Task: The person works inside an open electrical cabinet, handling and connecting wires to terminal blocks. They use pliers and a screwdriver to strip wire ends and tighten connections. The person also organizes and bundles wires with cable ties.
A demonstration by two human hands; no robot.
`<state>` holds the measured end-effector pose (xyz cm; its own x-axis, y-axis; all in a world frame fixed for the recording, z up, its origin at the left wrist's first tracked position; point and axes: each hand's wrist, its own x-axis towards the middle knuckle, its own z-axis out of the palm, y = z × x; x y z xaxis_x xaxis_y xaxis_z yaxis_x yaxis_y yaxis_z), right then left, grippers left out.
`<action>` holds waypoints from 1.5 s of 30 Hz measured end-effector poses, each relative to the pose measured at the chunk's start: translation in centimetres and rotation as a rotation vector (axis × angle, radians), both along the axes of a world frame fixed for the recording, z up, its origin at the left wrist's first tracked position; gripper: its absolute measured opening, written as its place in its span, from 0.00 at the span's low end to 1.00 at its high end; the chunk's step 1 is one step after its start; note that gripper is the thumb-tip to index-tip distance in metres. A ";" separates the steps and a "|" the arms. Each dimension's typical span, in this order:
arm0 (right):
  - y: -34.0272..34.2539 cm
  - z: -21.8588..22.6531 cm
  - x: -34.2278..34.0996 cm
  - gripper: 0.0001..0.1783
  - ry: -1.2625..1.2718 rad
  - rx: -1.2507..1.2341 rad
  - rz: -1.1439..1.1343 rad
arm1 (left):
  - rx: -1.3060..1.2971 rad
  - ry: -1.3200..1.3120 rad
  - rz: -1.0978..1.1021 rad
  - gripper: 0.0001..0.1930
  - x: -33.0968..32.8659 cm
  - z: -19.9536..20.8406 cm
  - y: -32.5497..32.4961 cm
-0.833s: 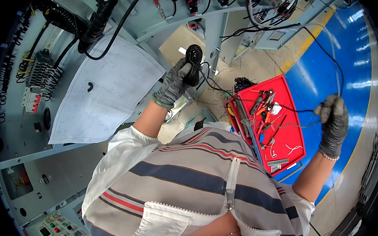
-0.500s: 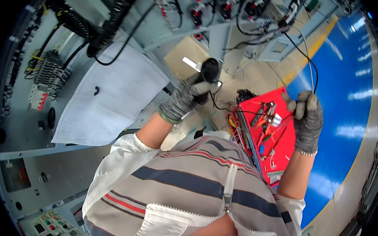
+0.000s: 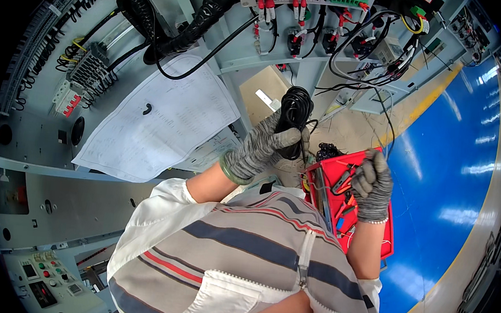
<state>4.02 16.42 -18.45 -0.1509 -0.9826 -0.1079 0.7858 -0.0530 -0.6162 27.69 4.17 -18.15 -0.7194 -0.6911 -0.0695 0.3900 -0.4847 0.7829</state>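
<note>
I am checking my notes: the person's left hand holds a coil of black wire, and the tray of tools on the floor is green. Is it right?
Not quite. The head view shows the tray is red, not green. The left hand does hold the coil of black wire.

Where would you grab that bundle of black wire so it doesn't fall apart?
Probably around the middle of the black wire coil, from its side, as the gloved left hand does now. The loops lie bunched lengthwise, so fingers wrapped across them should keep them together.
</note>
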 end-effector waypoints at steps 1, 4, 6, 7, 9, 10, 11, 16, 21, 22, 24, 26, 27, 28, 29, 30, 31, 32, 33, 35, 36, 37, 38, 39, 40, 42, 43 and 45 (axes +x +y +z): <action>-0.2 0.2 0.8 0.16 0.053 0.056 -0.003 | 0.023 -0.010 0.005 0.29 0.0 0.4 0.4; -1.0 0.9 2.8 0.18 0.212 0.147 -0.018 | 0.074 0.104 -0.005 0.27 0.1 0.3 0.7; -1.5 0.8 3.1 0.19 0.272 0.138 0.012 | 0.099 0.115 0.021 0.24 0.2 0.7 0.9; -1.8 1.1 3.4 0.19 0.295 0.134 0.025 | 0.120 0.135 0.018 0.24 0.2 0.7 0.9; -2.0 1.7 4.0 0.18 0.329 0.114 0.054 | 0.176 0.217 0.031 0.22 -0.4 0.8 0.8; -2.2 1.8 4.4 0.18 0.353 0.140 0.043 | 0.213 0.229 0.013 0.22 -0.4 0.7 0.7; -2.4 2.0 4.8 0.17 0.376 0.165 0.032 | 0.250 0.241 -0.006 0.22 -0.2 0.4 0.6; -2.6 1.4 5.3 0.12 0.489 0.148 0.050 | 0.288 0.240 -0.048 0.23 -0.2 -0.2 0.6; -2.7 1.9 6.6 0.10 0.513 -0.034 0.089 | 0.249 0.170 -0.088 0.24 -0.2 0.7 1.0; -2.6 2.1 6.6 0.10 0.503 -0.007 0.099 | 0.197 0.147 -0.097 0.24 -0.4 1.1 1.1; -2.6 2.1 6.7 0.09 0.439 -0.037 0.075 | 0.159 0.099 -0.083 0.26 -0.3 0.7 1.0; -2.9 1.9 6.6 0.09 0.473 -0.069 0.019 | 0.107 0.034 -0.023 0.27 -0.6 1.6 1.4; -3.1 2.2 6.4 0.09 0.561 -0.044 0.001 | 0.073 0.014 -0.030 0.27 -0.6 1.5 1.5; -3.2 2.6 6.2 0.09 0.649 -0.018 -0.018 | 0.039 -0.006 -0.036 0.28 -0.6 1.4 1.5; -3.4 3.5 6.2 0.09 0.624 -0.018 0.025 | 0.004 -0.026 -0.044 0.29 -0.5 1.4 1.5; -3.6 3.6 6.2 0.08 0.756 -0.052 0.000 | -0.018 -0.053 -0.061 0.29 -0.6 1.6 1.6; -3.8 3.6 6.1 0.08 0.889 -0.085 -0.025 | -0.040 -0.080 -0.079 0.30 -0.7 2.1 1.8; -3.9 3.6 6.1 0.08 1.021 -0.118 -0.049 | -0.063 -0.107 -0.097 0.30 -0.8 2.4 1.8; -3.9 3.3 6.4 0.08 1.034 -0.111 -0.110 | -0.080 -0.157 -0.092 0.30 -0.8 2.3 1.8; -4.1 3.0 5.7 0.08 1.285 -0.171 -0.121 | -0.115 -0.258 -0.081 0.30 -0.8 2.1 1.6; -4.2 2.9 5.5 0.09 1.410 -0.202 -0.127 | -0.194 -0.302 -0.129 0.31 -0.6 2.1 1.4; -4.1 3.3 5.4 0.09 1.292 -0.119 -0.024 | -0.273 -0.346 -0.178 0.32 -0.4 2.1 1.1; -4.3 3.2 5.2 0.09 1.367 -0.177 -0.016 | -0.353 -0.389 -0.227 0.33 -0.3 2.1 0.9; -4.5 3.0 4.8 0.09 1.443 -0.233 -0.008 | -0.343 -0.391 -0.231 0.34 -0.4 2.0 0.9; -4.7 2.7 4.5 0.09 1.518 -0.290 0.000 | -0.333 -0.392 -0.235 0.34 -0.6 1.9 0.9; -4.5 2.2 4.9 0.09 1.560 -0.285 -0.040 | -0.353 -0.416 -0.233 0.34 -0.8 1.8 0.9; -4.4 1.9 5.0 0.09 1.580 -0.283 -0.062 | -0.382 -0.438 -0.227 0.34 -0.9 1.8 0.8; -4.4 1.5 5.0 0.08 1.622 -0.308 -0.133 | -0.422 -0.467 -0.219 0.34 -0.9 1.7 0.6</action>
